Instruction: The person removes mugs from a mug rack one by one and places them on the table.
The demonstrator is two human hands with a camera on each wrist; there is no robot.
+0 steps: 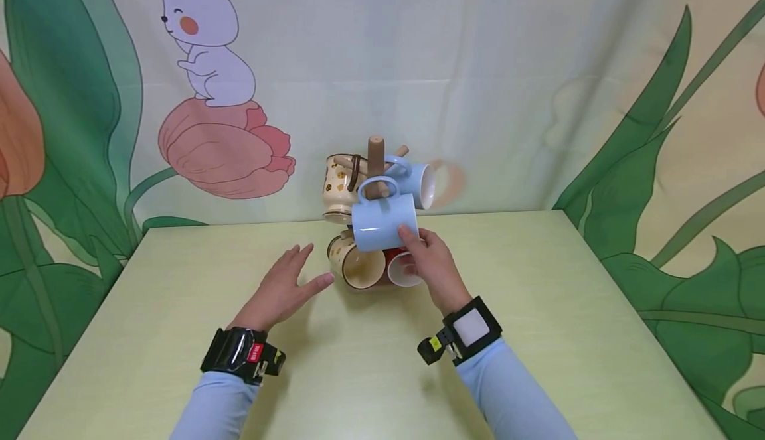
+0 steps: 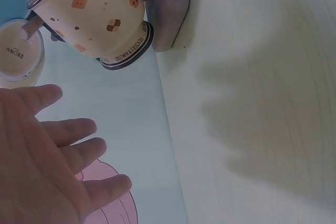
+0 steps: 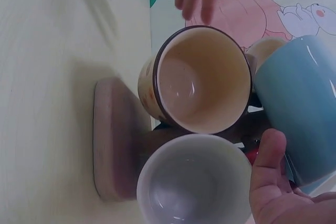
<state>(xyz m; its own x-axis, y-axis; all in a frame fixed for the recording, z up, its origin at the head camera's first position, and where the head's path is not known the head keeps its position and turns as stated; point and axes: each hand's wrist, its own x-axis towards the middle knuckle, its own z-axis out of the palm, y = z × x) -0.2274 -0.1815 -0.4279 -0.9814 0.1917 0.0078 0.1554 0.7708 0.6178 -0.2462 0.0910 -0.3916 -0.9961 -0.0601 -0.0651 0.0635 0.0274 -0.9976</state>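
Note:
A light blue mug [image 1: 382, 223] is held by my right hand [image 1: 438, 267] at its right, rim end, thumb on the near side. Its handle is up against a front peg of the wooden mug tree [image 1: 376, 154]; the peg tip shows within the handle loop. Fingers spread and holding nothing, my left hand [image 1: 279, 292] hovers left of the tree. A second blue mug [image 1: 412, 181] hangs behind on the right, and a patterned cream mug [image 1: 337, 188] on the upper left. Lower down are another cream mug [image 3: 199, 82] and a red mug with a white inside [image 3: 194, 182].
The tree's wooden base [image 3: 110, 140] stands on the pale table [image 1: 358, 373], near its back edge. Close behind hangs a cloth backdrop [image 1: 496, 95] with a rabbit, flowers and leaves.

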